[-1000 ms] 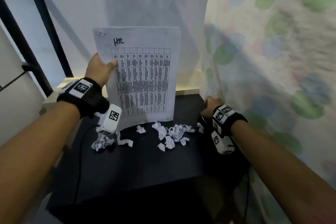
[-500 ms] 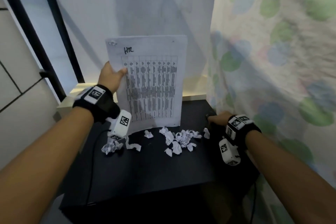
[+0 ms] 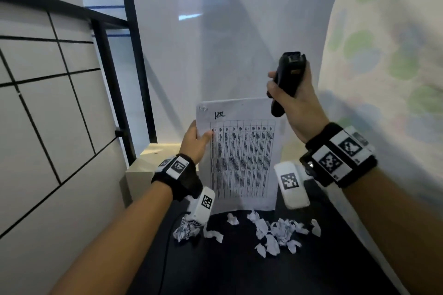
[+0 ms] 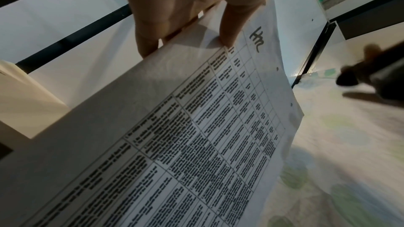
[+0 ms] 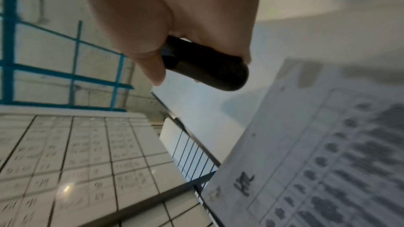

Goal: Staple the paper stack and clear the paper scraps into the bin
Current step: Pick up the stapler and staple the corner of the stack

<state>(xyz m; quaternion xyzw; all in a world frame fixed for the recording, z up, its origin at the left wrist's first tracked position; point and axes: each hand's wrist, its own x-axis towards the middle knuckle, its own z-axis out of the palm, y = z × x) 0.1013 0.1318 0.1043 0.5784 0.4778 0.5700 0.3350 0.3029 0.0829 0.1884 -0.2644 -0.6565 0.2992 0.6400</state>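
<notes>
Paper stack (image 3: 242, 158): white sheets with a printed table, held upright above the table. Stapler (image 3: 286, 81): black, raised near the stack's top right corner. Paper scraps (image 3: 273, 232): crumpled, scattered on the table (image 3: 239, 270).

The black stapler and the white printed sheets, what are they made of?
The black stapler in the right hand looks like smooth hard plastic with a dull sheen; metal parts cannot be told. The white printed sheets pinched by the left hand are thin matte paper: they bend and show ink.
</notes>
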